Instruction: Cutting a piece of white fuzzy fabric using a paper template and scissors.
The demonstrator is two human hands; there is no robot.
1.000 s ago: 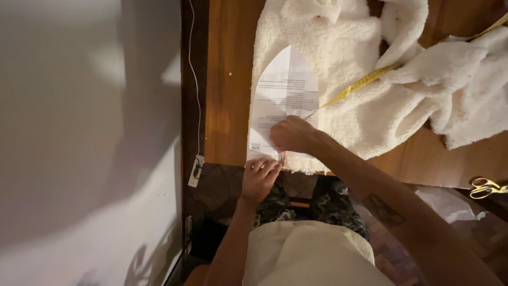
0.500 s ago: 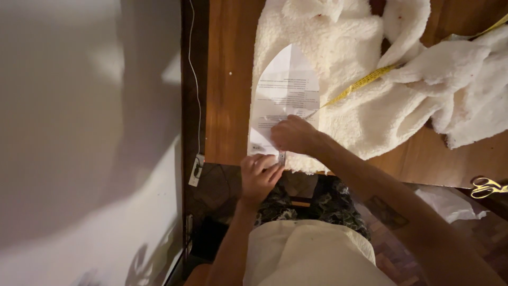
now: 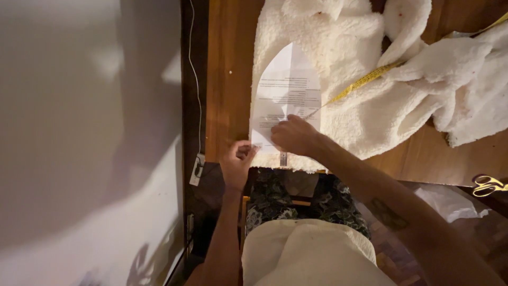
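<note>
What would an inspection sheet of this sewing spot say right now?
Surface: wooden table, mostly covered.
Job's things: paper pattern lying on white fleecy fabric; yellow tape measure across the fabric.
Clutter: scissors at right edge; crumpled white plastic below.
Hands: right hand pressing the pattern; left hand at its lower corner, fingers curled.
Cables: thin white cable down to a wall socket.
Surroundings: pale wall, parquet floor.

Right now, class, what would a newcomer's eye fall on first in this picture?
A pointed white paper pattern lies on fluffy cream fabric spread over the wooden table. The right hand presses the paper's lower part, and the left hand is at its bottom corner. A yellow measuring tape crosses the fabric; scissors sit far right.
</note>
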